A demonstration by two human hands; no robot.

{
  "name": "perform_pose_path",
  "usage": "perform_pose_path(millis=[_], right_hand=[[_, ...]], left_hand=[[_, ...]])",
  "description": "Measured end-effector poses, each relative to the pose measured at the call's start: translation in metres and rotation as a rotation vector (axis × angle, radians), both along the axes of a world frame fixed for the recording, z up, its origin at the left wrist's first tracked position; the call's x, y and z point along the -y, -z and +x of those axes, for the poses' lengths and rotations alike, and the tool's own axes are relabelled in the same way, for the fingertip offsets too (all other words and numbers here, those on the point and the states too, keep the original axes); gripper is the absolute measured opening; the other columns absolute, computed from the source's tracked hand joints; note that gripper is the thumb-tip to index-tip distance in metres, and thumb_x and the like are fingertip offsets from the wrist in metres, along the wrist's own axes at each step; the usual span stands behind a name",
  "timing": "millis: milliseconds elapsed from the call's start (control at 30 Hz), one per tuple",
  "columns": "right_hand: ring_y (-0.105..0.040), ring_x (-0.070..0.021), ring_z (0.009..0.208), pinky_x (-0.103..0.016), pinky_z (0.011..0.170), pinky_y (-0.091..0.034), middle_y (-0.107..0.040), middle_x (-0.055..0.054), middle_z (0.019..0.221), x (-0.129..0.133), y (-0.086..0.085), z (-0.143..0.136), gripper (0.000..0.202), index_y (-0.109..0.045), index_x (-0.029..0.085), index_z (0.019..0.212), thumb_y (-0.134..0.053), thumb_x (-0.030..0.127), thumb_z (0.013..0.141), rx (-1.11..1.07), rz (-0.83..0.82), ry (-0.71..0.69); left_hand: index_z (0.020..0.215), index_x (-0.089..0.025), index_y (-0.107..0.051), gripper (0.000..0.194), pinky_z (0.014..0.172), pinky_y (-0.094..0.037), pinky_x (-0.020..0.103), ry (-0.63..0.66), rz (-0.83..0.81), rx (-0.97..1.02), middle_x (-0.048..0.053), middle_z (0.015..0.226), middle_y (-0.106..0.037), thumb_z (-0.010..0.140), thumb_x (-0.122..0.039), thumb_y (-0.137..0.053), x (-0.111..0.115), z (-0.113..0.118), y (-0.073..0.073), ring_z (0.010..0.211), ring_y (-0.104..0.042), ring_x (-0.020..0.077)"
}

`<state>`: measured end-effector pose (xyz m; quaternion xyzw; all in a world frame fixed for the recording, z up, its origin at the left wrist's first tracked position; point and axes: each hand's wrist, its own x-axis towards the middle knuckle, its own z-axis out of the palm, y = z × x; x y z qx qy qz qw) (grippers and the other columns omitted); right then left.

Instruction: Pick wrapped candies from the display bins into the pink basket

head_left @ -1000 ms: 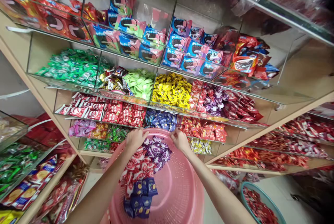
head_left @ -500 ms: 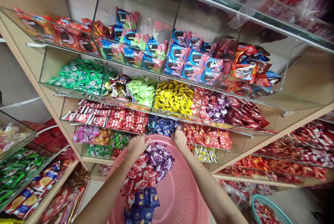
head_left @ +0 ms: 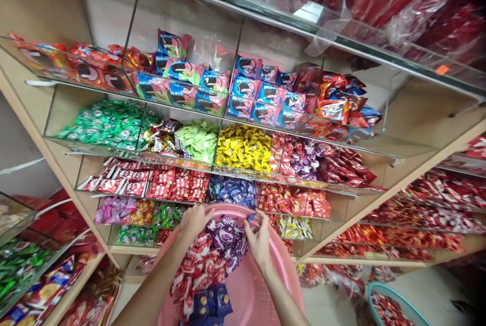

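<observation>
A pink perforated basket (head_left: 275, 285) holds red-and-white candies (head_left: 203, 262), purple-and-white candies (head_left: 228, 242) and dark blue packets (head_left: 212, 300). My left hand (head_left: 194, 220) is closed on the basket's far rim, left of its middle. Over the rim's right part, my right hand (head_left: 258, 235) pinches a small blue candy (head_left: 250, 217) between thumb and fingers. Just beyond the rim, a shelf compartment holds blue-wrapped candies (head_left: 231, 190).
Glass-fronted shelves carry green candies (head_left: 110, 121), yellow candies (head_left: 243, 148) and blue-and-pink cookie packs (head_left: 243, 85). A teal basin (head_left: 402, 298) stands on the floor at the lower right. More candy shelves flank both sides.
My right hand has come back from the blue candies to above the basket's rim, now with a small blue candy. The view has shifted slightly; my left hand keeps its hold on the rim.
</observation>
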<state>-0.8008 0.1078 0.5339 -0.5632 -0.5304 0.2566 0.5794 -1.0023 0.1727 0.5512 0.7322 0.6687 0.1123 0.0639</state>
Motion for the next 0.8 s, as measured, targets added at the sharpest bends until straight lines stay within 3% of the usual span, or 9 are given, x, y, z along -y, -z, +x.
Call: perform_pose_path(millis=[133,333,500,700,800], right_hand=[[-0.044,-0.0079,0.051,-0.021,0.047,-0.04,-0.053,-0.002,0.091,0.006,0.005,-0.002,0.058,-0.028,0.024,0.125,-0.057,0.036,0.077,-0.188,0.0,-0.017],[-0.052,-0.0108,0.061,-0.023,0.053,-0.046,-0.053,0.0,0.089,0.013,-0.003,0.001,0.061,-0.03,0.027,0.127,-0.061,0.033,0.074,-0.443,-0.055,-0.039],[-0.055,-0.0143,0.083,-0.027,0.07,-0.05,-0.053,-0.003,0.1,0.019,0.0,0.002,0.061,-0.034,0.028,0.126,-0.063,0.034,0.073,-0.477,-0.077,-0.099],[-0.053,-0.0173,0.095,-0.03,0.072,-0.052,-0.047,-0.008,0.116,0.015,0.012,-0.003,0.062,-0.037,0.027,0.125,-0.065,0.037,0.07,-0.433,-0.107,-0.117],[-0.054,-0.0178,0.094,-0.031,0.072,-0.052,-0.049,-0.007,0.114,0.016,0.013,-0.006,0.063,-0.04,0.027,0.124,-0.067,0.038,0.068,-0.438,-0.143,-0.121]], left_hand=[[0.092,-0.013,-0.063,0.056,0.074,-0.045,0.038,-0.009,-0.013,0.019,0.017,0.091,-0.064,0.081,-0.056,-0.028,-0.004,-0.002,0.0,0.088,-0.061,0.0304],[0.085,-0.014,-0.063,0.057,0.071,-0.045,0.035,-0.032,-0.127,0.095,0.018,0.091,-0.065,0.077,-0.061,-0.033,-0.008,-0.01,-0.009,0.089,-0.061,0.0306],[0.101,-0.019,-0.059,0.06,0.073,-0.045,0.039,-0.078,-0.139,0.036,0.015,0.096,-0.065,0.077,-0.063,-0.028,0.0,-0.011,-0.008,0.091,-0.06,0.0325],[0.11,-0.016,-0.054,0.063,0.07,-0.045,0.039,-0.011,-0.027,-0.051,0.015,0.087,-0.066,0.082,-0.057,-0.015,0.009,-0.01,-0.004,0.083,-0.062,0.0309],[0.11,-0.016,-0.054,0.063,0.07,-0.045,0.038,-0.013,-0.026,-0.057,0.016,0.089,-0.065,0.083,-0.057,-0.016,0.011,-0.01,-0.004,0.084,-0.062,0.0305]])
